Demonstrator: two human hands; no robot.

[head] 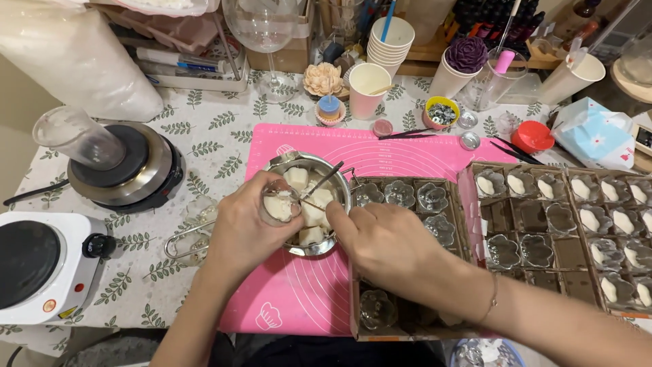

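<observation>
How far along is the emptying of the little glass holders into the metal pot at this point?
Done: several white wax chunks already lie in the metal pot, and empty glass holders sit in the near cardboard tray. In hand: the left hand holds a wax-filled glass while the right hand works a thin tool at it. Left: many filled holders in the right tray.

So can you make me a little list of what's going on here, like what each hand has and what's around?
left hand: holds a small clear glass cup with white wax in it, over the metal pot
right hand: holds metal tweezers that poke toward the cup
metal pot: sits on the pink mat, holds white wax chunks
cardboard boxes: flower-shaped glass cups, some empty, some with white wax
left side: two small hot plates
</observation>
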